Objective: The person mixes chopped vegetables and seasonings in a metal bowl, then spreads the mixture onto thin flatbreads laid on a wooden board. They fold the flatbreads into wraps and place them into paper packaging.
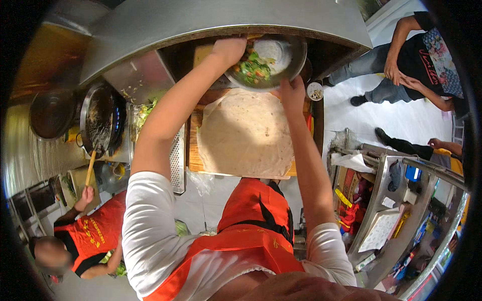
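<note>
We count one metal bowl (273,60) at twelve o'clock in the view, and both our hands are on it. Our left hand (228,49) sits at the bowl's ten o'clock rim, fingers curled over the edge toward the inside, though their tips are lost against the food. Our right hand (292,93) is at the bowl's five o'clock, fingers reaching up under the rim; whether they close around it we cannot tell. The bowl is tilted and holds chopped vegetables (253,67), green with bits of orange, plus a pale patch on its far wall that we cannot make out.

Just below the bowl lies one large round flatbread (245,133) on one wooden board (193,150); the bread covers most of the board, and the bowl hides its top edge.

At nine o'clock we count two dark pans (100,118), one with a wooden handle (90,168). One perforated metal tray (176,160) stands just left of the board.

Three other people show: one in an orange apron (90,236) at seven o'clock, one in a dark shirt (427,55) at two o'clock, and one at three o'clock cut off by the rim, only a leg and forearm (444,145) visible.
</note>
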Tool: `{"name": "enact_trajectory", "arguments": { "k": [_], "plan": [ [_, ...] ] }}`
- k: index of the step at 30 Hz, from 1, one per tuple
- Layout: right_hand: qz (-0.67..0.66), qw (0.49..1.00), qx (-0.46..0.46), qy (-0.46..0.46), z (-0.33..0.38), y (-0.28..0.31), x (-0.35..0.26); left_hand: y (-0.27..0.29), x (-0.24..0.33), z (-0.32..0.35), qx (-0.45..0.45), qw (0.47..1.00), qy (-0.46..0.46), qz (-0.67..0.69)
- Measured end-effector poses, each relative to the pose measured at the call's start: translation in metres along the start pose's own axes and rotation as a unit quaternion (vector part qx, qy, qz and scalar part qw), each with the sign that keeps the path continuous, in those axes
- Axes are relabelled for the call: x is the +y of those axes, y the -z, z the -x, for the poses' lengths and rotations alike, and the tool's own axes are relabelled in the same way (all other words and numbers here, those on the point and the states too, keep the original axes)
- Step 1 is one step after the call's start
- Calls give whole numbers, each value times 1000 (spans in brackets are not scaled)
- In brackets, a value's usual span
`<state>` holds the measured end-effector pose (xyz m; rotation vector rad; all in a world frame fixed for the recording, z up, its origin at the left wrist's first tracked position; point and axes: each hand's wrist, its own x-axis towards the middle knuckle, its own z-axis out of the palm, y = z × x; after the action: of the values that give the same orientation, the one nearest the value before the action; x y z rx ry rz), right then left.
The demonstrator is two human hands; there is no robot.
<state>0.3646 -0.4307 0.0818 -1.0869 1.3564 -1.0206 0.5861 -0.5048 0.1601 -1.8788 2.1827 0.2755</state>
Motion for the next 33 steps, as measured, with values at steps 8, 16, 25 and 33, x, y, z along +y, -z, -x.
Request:
{"name": "enact_trajectory", "arguments": {
  "k": [8, 16, 25, 33],
  "plan": [
    [-15, 999, 40, -18, 133, 31, 12, -41, 51, 146, 166, 984, 69, -9],
    [-96, 986, -29, 131, 153, 58, 98, -156, 113, 221, 125, 989, 40, 74],
    [125, 961, -46, 244, 147, 70, 98, -134, 126, 228, 309, 943, 24, 123],
    [105, 938, -73, 321, 120, 71, 79, -147, 112, 236, 285, 953, 69, 76]
  ]
}}
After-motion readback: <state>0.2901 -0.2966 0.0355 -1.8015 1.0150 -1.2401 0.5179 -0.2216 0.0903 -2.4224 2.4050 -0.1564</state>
